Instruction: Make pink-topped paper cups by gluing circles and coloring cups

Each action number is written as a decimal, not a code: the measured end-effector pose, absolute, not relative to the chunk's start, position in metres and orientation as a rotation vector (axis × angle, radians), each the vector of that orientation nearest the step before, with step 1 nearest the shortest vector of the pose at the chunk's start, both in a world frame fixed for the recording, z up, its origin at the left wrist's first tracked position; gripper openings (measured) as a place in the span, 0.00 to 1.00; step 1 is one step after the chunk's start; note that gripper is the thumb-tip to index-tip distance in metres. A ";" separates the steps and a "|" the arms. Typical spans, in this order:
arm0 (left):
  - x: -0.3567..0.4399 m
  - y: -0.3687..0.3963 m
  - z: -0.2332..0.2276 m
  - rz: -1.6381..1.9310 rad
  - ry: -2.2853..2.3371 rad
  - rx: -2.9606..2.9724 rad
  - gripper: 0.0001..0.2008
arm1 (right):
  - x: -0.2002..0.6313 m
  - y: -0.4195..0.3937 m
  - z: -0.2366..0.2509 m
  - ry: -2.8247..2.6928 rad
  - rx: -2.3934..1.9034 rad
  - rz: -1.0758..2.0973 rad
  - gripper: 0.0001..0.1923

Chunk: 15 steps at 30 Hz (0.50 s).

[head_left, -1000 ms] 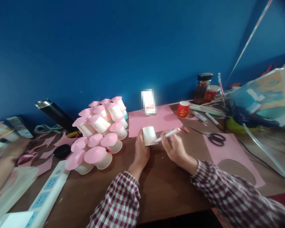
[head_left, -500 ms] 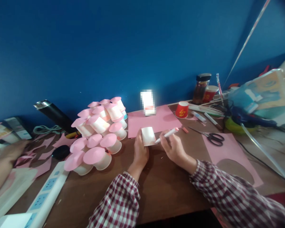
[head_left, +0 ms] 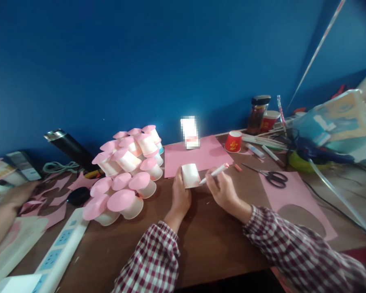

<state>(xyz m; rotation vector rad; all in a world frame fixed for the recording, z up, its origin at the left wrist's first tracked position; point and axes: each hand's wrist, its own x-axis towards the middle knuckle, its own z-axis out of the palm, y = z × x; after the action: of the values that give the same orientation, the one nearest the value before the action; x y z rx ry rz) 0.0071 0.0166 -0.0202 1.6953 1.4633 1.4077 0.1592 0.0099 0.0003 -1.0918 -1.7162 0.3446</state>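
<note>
My left hand (head_left: 181,194) is wrapped round the side of a white paper cup (head_left: 190,176), held a little above the brown table. In my right hand (head_left: 226,190) is a white marker with a pinkish-red end (head_left: 215,173), gripped like a pen. Its tip is at the cup's lower right edge; I cannot tell whether it touches. A pink paper sheet (head_left: 198,156) lies just behind the cup. Left of my hands stand several white cups topped with pink paper cones (head_left: 125,200), some stacked on others. A small pink cap (head_left: 238,167) lies beyond the marker.
At right are black-handled scissors (head_left: 276,179), a cut pink sheet (head_left: 295,191), a red paper cup (head_left: 233,141) and a dark jar (head_left: 258,116). A power strip (head_left: 62,248), pink scraps (head_left: 56,215) and a black flask (head_left: 70,148) lie left. Another person's arm (head_left: 3,219) reaches in there.
</note>
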 end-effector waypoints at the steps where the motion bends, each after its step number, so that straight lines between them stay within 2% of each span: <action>1: 0.007 0.016 -0.020 1.406 1.462 1.697 0.24 | 0.159 0.010 0.000 -1.712 -1.092 0.340 0.07; 5: 0.008 0.015 -0.018 1.404 1.456 1.696 0.27 | 0.159 0.011 0.000 -1.705 -1.098 0.338 0.07; 15: 0.009 0.014 -0.017 1.388 1.461 1.714 0.27 | 0.159 0.011 0.001 -1.662 -1.115 0.347 0.06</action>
<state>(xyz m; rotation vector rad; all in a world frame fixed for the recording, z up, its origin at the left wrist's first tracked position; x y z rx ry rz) 0.0087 0.0140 -0.0166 1.7142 1.4605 1.3884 0.1587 0.0114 0.0014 -1.1155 -1.6624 0.3474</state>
